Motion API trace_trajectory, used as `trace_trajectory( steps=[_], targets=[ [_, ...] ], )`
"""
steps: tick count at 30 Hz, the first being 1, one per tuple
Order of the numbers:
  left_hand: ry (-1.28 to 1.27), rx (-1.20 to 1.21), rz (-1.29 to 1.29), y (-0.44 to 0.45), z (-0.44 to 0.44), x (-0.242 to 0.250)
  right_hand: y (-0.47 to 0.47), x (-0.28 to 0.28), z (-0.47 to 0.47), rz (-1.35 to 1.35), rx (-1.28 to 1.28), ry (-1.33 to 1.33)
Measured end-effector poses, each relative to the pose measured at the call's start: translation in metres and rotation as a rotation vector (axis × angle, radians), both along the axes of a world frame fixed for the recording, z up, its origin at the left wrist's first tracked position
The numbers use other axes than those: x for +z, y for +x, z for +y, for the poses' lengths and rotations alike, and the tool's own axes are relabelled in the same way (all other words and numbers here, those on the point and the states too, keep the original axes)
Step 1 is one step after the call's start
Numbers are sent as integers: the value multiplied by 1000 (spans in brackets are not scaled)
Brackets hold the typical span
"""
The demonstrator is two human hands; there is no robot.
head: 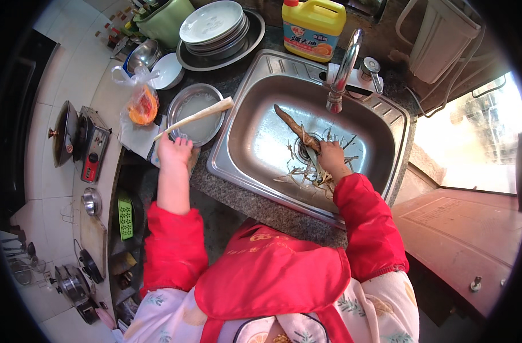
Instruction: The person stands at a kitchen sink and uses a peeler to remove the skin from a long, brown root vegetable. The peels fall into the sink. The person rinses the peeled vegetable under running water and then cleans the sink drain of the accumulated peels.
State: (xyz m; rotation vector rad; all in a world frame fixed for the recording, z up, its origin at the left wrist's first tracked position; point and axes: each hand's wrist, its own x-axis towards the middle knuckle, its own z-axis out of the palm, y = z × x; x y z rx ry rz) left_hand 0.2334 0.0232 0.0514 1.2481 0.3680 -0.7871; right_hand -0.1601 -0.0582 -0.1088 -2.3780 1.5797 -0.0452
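Observation:
Fingers apart, my left hand (174, 150) is at the thin end of a long peeled pale root (201, 115); its thumb side seems to touch it. The root lies across a round metal bowl (181, 100) of cloudy liquid. In the metal sink (244, 141), my right hand (331, 157) is closed around the lower end of a brown unpeeled root (293, 124), over the drain. A flat pale greenish strip (316, 166) extends below that grip; its kind is unclear. Root peelings (299, 176) and thin rootlets lie around the drain.
The faucet (344, 73) arches over the sink's far side, beside a yellow detergent jug (313, 30). Stacked plates (211, 23), a white bowl (169, 70) and bagged cut pumpkin (143, 105) stand left of the sink. A portable gas stove (93, 141) is farther left.

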Motion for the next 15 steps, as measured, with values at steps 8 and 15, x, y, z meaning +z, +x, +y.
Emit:
trace_trajectory(
  steps=[8, 15],
  targets=[
    [9, -1228, -1529, -162, 8, -23, 3, 31, -22, -319, -135, 861],
    [311, -2136, -1583, -199, -24, -90, -23, 59, -15, -311, 318, 983]
  ],
)
